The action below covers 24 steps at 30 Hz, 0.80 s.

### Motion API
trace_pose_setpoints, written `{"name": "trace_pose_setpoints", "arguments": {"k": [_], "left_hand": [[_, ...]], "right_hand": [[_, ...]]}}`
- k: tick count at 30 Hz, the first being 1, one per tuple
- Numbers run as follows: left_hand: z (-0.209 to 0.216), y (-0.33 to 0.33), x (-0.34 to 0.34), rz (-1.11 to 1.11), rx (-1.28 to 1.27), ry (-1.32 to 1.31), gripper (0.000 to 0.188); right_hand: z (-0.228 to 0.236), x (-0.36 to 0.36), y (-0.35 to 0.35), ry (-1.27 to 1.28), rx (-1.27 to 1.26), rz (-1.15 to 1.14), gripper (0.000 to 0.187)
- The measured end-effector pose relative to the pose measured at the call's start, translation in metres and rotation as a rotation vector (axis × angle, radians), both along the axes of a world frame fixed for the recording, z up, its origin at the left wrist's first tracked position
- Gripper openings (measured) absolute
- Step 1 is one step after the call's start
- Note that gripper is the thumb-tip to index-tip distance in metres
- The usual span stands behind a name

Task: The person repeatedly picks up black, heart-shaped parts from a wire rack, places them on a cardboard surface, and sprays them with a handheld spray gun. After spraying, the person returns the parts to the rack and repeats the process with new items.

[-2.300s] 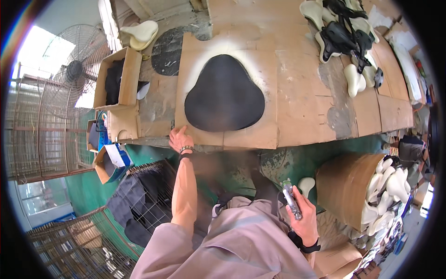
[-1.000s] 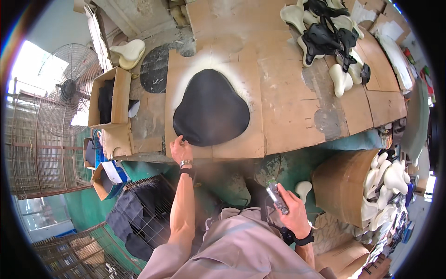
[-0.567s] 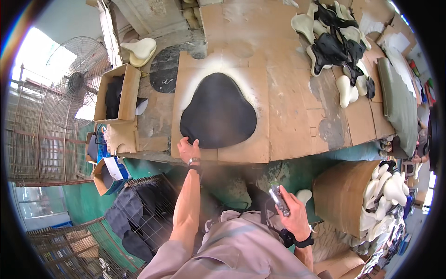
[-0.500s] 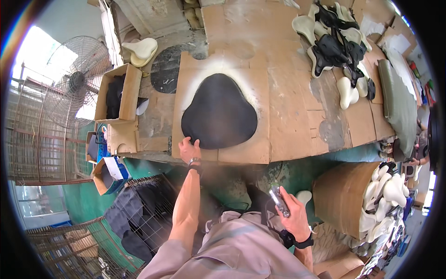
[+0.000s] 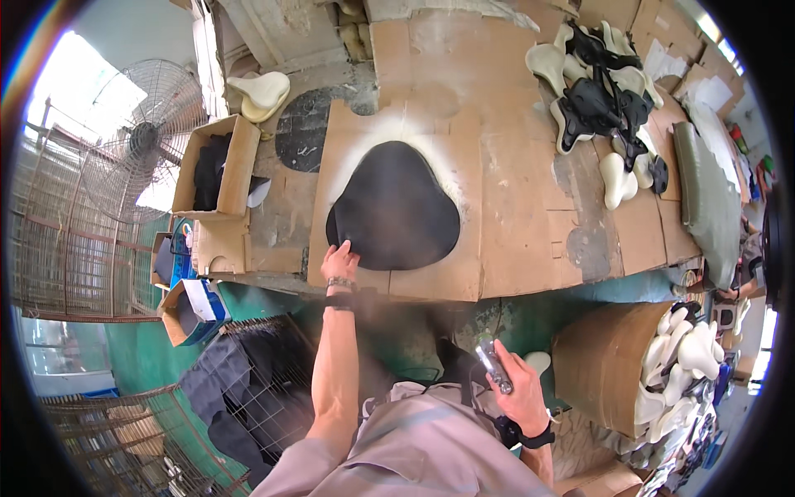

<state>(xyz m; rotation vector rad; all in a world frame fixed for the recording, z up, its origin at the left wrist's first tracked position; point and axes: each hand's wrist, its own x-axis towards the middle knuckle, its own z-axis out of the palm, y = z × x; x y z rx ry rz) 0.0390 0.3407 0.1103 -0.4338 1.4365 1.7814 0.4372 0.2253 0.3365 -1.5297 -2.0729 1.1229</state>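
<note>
**Left hand on black pad edge, right hand holding tool low**

Left hand: fingertips pressed on the lower-left edge of the black pad. Can't tell if it's pinching the edge or just resting on it. Right hand: clenched around a small silvery tool, down by the torso, well apart from the bench.

Key relation: pad lies at 1 o'clock from the left hand, touching it. From the right hand it's at 11 o'clock, well apart. Left hand is clearly nearer. Pad is saddle-shaped, long axis roughly 12–6, narrow end at 12, wide end toward the person. It sits on a cardboard sheet with a pale spray halo around it.

Counts:
- black pad at the hand: 1
- dark flat piece at 11 o'clock of the pad: 1
- cream saddle further out at 11: 1
- open box at 9 o'clock: 1
- pile of cream and black saddles at 2 o'clock: too tangled to count
- drum of white shapes at 4 o'clock: 1
- fan far at 9–10: 1
</note>
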Motion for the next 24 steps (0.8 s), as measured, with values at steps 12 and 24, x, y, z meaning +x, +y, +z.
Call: {"name": "trace_pose_setpoints", "arguments": {"k": [12,24], "left_hand": [[0.212,-0.076,-0.005,-0.030,0.769,-0.138,0.022],[0.229,-0.349,0.047,0.430,0.873,-0.222,0.028]], "right_hand": [[0.018,-0.030,0.004,0.023,0.057,0.261,0.056],[0.029,-0.081,0.004,0.005,0.121,0.969,0.064]]}}
